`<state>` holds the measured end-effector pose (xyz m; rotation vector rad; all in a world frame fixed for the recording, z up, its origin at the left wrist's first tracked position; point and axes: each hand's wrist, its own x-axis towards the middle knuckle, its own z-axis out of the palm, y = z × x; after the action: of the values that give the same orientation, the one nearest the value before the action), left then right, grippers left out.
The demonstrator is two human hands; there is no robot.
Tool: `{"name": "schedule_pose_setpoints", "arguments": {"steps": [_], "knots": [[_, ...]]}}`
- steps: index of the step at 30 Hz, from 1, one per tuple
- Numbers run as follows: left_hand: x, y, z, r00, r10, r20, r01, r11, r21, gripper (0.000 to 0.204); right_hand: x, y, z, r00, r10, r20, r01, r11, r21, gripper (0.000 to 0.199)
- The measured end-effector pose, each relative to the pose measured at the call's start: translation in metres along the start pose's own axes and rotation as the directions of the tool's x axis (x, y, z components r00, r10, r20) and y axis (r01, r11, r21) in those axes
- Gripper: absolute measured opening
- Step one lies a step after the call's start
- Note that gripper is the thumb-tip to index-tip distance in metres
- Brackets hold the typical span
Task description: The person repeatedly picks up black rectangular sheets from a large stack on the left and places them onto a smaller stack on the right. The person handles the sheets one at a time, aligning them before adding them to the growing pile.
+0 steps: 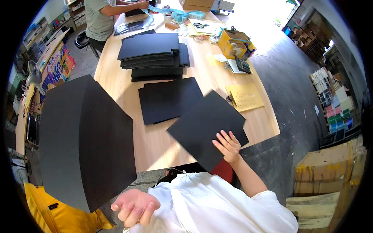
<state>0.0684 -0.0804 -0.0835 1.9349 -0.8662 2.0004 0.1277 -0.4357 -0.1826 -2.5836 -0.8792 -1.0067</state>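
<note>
The person's right forearm [248, 178] reached up and inward from the lower right, and the right hand [227, 146] lay on a black sheet [200, 124], fingers stretched and slightly spread; its thumb was out of sight, so I couldn't tell whether it gripped the sheet or only pressed on it. The left hand [136, 207] was turned palm up close to the body, its fingers loosely curled around nothing that I could see. That sheet sat at a slant, partly on the near end of the long wooden table [153, 149] and partly past its edge. To the left rose a big folded black board [105, 147], blocking some of the table's side, with a yellow bag [42, 206] below it. At the far end stood another person [97, 21]. Nearer came a stack of black boards [149, 48], then a few flat black sheets [169, 99], one corner covered by the slanted sheet. Along the right side were a yellow box [230, 40], a clipped yellow paper [248, 97], a dark calculator [243, 65] and, farther back, scissors [201, 25].
</note>
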Motion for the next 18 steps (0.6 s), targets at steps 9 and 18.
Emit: {"name": "schedule_pose_setpoints", "arguments": {"steps": [9, 18], "knots": [[0.002, 0.009, 0.017, 0.989, -0.020, 0.146, 0.039, 0.991, -0.125, 0.012, -0.101, 0.030, 0.032, 0.866, 0.140, 0.480, -0.252, 0.951, 0.177, 0.051], [0.010, 0.002, -0.002, 0.973, -0.171, -0.154, 0.199, 0.961, 0.192, 0.012, -0.005, 0.032, -0.001, 0.366, 0.071, 0.928, -0.185, 0.983, -0.002, 0.066]]}}
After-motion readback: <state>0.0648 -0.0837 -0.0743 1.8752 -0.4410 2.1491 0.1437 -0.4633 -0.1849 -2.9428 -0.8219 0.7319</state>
